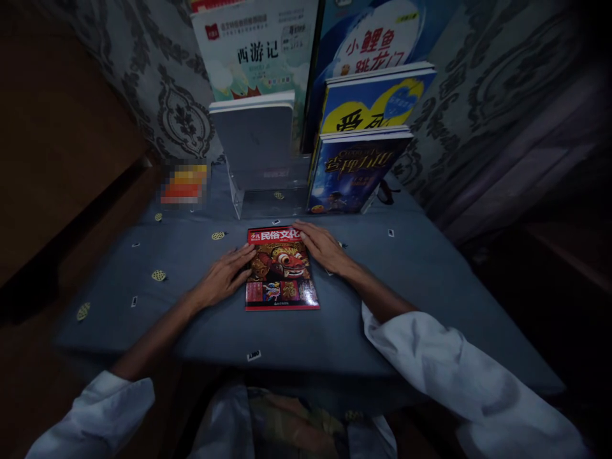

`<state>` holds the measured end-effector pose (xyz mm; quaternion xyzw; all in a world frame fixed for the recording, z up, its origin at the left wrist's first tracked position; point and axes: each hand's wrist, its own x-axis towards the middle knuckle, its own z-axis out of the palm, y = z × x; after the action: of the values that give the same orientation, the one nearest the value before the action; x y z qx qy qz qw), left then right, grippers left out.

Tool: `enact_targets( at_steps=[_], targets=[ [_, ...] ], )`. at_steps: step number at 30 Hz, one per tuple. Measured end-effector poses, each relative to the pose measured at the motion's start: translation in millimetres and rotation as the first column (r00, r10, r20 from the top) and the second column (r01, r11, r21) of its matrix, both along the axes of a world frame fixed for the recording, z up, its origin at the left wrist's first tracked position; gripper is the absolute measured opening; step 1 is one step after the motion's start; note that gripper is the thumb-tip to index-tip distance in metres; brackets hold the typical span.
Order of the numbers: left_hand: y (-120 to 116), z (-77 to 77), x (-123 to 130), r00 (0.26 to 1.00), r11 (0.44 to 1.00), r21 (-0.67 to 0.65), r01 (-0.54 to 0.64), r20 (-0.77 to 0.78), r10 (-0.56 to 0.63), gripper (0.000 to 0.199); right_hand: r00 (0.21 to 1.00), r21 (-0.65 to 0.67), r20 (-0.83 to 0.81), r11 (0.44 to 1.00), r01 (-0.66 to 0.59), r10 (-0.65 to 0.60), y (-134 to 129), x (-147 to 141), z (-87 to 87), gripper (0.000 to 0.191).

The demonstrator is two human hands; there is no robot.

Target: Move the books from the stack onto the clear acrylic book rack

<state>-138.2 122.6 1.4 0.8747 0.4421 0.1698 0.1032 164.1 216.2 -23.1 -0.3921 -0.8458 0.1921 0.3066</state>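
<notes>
A book with a red and dark cover lies flat on the blue-grey tablecloth, its title at the far end. The fingers of my left hand rest on its left edge, stretched out. My right hand touches its upper right corner with the fingers extended. Neither hand grips the book. Just beyond it stands a clear stand with books upright in tiers.
The stand holds a dark blue book, a blue and yellow book, a grey-backed book and taller ones behind. A blurred orange-red item lies back left. Patterned curtain hangs behind the table.
</notes>
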Motion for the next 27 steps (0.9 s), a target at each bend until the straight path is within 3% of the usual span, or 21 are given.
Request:
enact_targets(
  at_steps=[7,14,19,27],
  targets=[
    [-8,-5.0,-2,1.000,0.999,0.040,0.014,0.019,-0.014,0.051,0.979,0.036,0.203,0.999,0.031,-0.037,-20,-13,16.2,0.044],
    [-7,-7.5,-3,0.999,0.999,0.043,0.014,0.033,-0.016,0.051,0.909,0.078,0.333,0.953,-0.292,0.251,-65,-63,25.8,0.047],
    [-7,-8.6,-3,0.999,0.998,0.056,0.015,0.039,-0.017,0.052,0.906,0.074,0.364,0.963,-0.258,0.215,-50,-80,20.5,0.050],
    [-5,-8.8,-4,0.999,0.998,0.053,0.022,0.036,-0.023,0.051,0.914,0.026,0.359,0.977,-0.211,0.188,-27,-84,14.8,0.052]
  ],
)
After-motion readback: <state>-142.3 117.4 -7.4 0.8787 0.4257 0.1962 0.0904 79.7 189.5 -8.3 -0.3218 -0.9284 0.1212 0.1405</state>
